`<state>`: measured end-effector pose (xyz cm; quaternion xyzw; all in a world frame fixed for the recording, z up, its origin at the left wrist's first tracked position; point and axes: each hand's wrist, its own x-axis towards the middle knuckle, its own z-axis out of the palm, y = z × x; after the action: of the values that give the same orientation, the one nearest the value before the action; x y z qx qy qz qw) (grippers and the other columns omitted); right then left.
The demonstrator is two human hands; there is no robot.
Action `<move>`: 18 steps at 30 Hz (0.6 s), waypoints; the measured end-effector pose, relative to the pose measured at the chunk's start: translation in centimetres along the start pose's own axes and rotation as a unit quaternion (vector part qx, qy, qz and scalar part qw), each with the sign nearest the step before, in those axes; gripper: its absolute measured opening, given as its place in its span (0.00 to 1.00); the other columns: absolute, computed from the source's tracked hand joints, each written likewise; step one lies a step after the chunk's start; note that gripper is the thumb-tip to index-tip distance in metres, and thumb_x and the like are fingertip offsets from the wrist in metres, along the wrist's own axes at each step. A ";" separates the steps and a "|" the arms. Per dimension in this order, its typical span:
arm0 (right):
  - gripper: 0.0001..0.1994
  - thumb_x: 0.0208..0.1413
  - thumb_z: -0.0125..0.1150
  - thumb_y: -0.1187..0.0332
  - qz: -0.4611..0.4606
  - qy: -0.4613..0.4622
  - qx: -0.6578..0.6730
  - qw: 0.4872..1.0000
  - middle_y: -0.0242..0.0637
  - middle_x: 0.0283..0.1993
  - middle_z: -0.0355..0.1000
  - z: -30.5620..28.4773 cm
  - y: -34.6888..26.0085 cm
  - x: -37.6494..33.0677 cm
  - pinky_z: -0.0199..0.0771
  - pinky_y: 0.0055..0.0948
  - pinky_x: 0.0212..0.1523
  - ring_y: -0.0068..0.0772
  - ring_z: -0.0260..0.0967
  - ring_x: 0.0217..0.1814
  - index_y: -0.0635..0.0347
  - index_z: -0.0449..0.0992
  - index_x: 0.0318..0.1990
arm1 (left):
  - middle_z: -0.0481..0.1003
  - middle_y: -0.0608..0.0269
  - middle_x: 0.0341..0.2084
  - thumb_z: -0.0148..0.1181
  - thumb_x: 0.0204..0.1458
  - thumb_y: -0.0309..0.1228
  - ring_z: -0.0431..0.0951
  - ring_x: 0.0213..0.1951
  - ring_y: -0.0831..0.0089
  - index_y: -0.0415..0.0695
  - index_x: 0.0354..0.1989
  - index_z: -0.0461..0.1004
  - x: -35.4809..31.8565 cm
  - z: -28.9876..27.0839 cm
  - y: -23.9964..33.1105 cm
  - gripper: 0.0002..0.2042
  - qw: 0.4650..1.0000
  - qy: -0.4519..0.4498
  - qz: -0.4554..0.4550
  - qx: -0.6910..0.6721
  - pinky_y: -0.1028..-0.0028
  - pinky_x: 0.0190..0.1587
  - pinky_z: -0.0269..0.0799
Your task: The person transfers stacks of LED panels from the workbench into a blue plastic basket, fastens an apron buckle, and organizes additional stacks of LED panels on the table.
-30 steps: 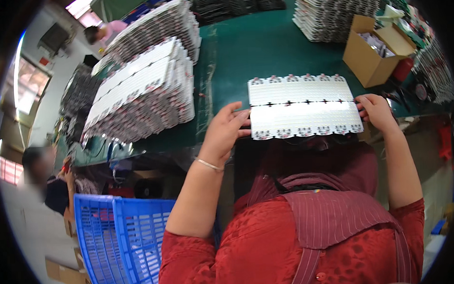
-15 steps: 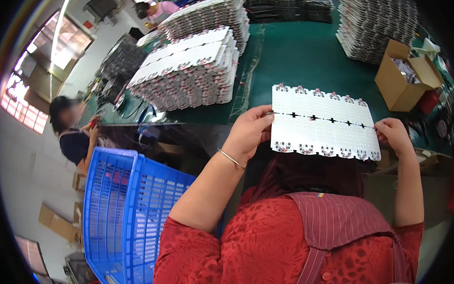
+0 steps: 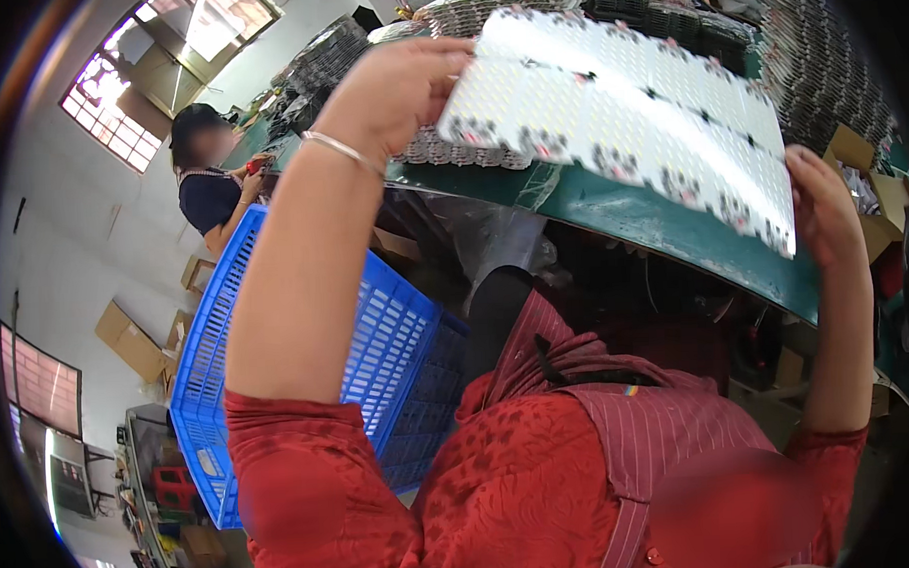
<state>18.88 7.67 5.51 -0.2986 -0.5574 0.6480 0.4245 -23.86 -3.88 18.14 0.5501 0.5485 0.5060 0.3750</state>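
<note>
Panel (image 3: 619, 113), white, held above the counter (image 3: 688, 236), ends clamped in left hand (image 3: 398, 91) and right hand (image 3: 825, 206); I judge it light, stiffish, fragile, best gripped by its short edges.

The white panel (image 3: 624, 123) is rectangular, dotted with rows of yellowish specks, dark-and-red clusters lining both long edges and dark slots along its middle. It is raised, tilted, above the green bench (image 3: 617, 200).
</note>
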 end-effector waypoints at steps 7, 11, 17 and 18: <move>0.09 0.63 0.53 0.65 -0.051 -0.004 0.023 0.998 0.24 0.34 0.74 7.5 -3.3 6.7 0.71 0.14 0.29 0.10 0.69 0.31 0.59 0.74 0.43 | 0.77 0.55 0.35 0.55 0.59 0.38 0.77 0.36 0.75 0.33 0.50 0.71 2.2 -6.2 4.4 0.19 0.990 0.066 0.002 0.122 0.76 0.40 0.76; 0.09 0.63 0.53 0.64 -0.048 -0.018 0.007 0.999 0.23 0.33 0.75 11.0 -3.9 9.4 0.74 0.13 0.30 0.10 0.72 0.32 0.58 0.74 0.43 | 0.76 0.55 0.37 0.54 0.59 0.46 0.77 0.35 0.75 0.34 0.51 0.70 3.1 -9.0 4.4 0.24 0.989 0.075 -0.030 0.127 0.74 0.42 0.74; 0.07 0.63 0.53 0.64 -0.019 -0.032 0.015 0.999 0.20 0.27 0.70 16.0 -3.1 15.7 0.71 0.11 0.26 0.07 0.67 0.26 0.55 0.74 0.37 | 0.75 0.52 0.40 0.56 0.58 0.49 0.76 0.40 0.71 0.34 0.52 0.68 7.7 -16.3 1.4 0.27 0.981 0.120 -0.021 0.152 0.72 0.46 0.73; 0.07 0.63 0.53 0.64 -0.014 -0.034 0.014 0.999 0.20 0.27 0.70 16.8 -2.8 16.7 0.71 0.11 0.26 0.07 0.67 0.26 0.55 0.74 0.37 | 0.74 0.52 0.41 0.56 0.57 0.49 0.75 0.42 0.70 0.33 0.52 0.68 8.5 -17.2 0.7 0.28 0.977 0.120 -0.017 0.174 0.73 0.47 0.72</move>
<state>-2.64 14.64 13.07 -0.2627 -0.5666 0.6596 0.4181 -41.36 1.93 23.63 0.5329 0.6786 0.4582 0.2134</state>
